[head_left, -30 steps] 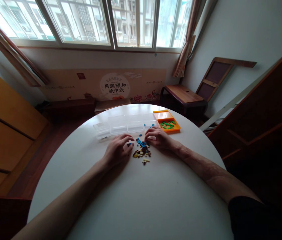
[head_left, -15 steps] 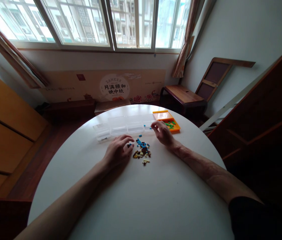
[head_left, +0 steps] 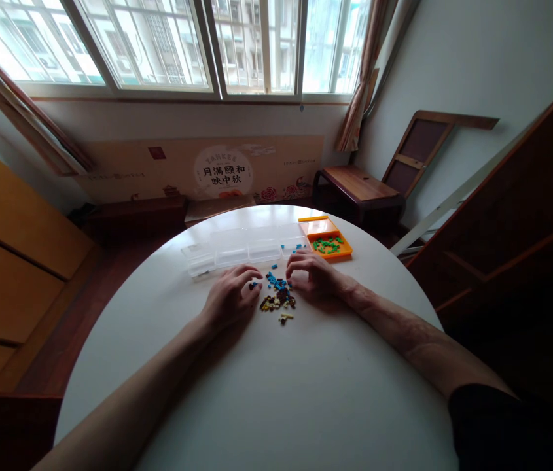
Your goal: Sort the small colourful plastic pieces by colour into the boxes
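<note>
A small pile of toy bricks lies mid-table, with blue bricks (head_left: pixel 276 281) at its far side and brown and yellow bricks (head_left: pixel 279 301) nearer me. My left hand (head_left: pixel 231 291) rests left of the pile, thumb and fingers curved but apart, a few dark and blue bricks by its fingertips. On the pile's right edge, my right hand (head_left: pixel 314 271) has its thumb and forefinger parted around blue bricks; none is plainly held. Behind stands a clear compartment box (head_left: pixel 231 254), its lid open, with several blue bricks (head_left: pixel 299 247) in the right-hand compartment.
An orange case (head_left: pixel 349 252) holding several green bricks (head_left: pixel 328 244) stands right of the clear box. All this sits on a round white table (head_left: pixel 266 392). Beyond its far edge are a wooden chair (head_left: pixel 362 183) and a printed cardboard panel (head_left: pixel 178 167) under the window.
My right hand has come back from the clear box's right compartment to the pile. More blue bricks show in that compartment, and the green ones are uncovered. My left hand has stayed put.
</note>
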### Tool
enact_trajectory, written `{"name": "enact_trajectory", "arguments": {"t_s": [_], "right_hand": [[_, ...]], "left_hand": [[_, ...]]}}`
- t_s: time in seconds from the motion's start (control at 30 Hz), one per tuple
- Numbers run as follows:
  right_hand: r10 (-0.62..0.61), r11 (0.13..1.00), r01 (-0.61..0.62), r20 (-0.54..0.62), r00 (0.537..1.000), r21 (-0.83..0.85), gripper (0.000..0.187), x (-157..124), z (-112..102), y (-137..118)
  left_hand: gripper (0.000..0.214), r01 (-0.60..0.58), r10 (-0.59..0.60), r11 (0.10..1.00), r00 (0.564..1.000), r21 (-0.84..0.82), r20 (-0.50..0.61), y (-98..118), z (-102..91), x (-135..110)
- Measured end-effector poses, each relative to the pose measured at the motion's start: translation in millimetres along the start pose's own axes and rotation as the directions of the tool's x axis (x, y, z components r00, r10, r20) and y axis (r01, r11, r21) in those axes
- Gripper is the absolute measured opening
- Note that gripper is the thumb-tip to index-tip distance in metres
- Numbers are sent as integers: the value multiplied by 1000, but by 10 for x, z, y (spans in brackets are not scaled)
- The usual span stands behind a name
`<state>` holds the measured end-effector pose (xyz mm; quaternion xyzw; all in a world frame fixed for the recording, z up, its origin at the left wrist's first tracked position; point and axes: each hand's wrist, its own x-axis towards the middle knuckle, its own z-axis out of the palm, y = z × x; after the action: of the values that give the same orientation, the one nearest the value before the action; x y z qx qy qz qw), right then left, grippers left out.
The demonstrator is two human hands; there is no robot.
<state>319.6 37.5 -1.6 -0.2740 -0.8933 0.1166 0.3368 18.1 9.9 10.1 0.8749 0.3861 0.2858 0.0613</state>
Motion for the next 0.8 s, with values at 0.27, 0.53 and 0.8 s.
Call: {"name": "enact_trajectory", "arguments": {"t_s": [0.27,0.53,0.8], "right_hand": [[-12,1000,12,-30,999,8,3,17,38,-21],[-5,997,1,-49,999,-83,4,27,104,-26],[25,992,-26,-10,1000,-122,6,41,83,-67]], "left_hand": [[17,-8,8,1000,1000,4,-8,7,-1,2],[18,-7,7,1000,1000,10,-9,30,-16,12],[17,-18,18,1000,1000,-4,-20,23,-11,11]]}}
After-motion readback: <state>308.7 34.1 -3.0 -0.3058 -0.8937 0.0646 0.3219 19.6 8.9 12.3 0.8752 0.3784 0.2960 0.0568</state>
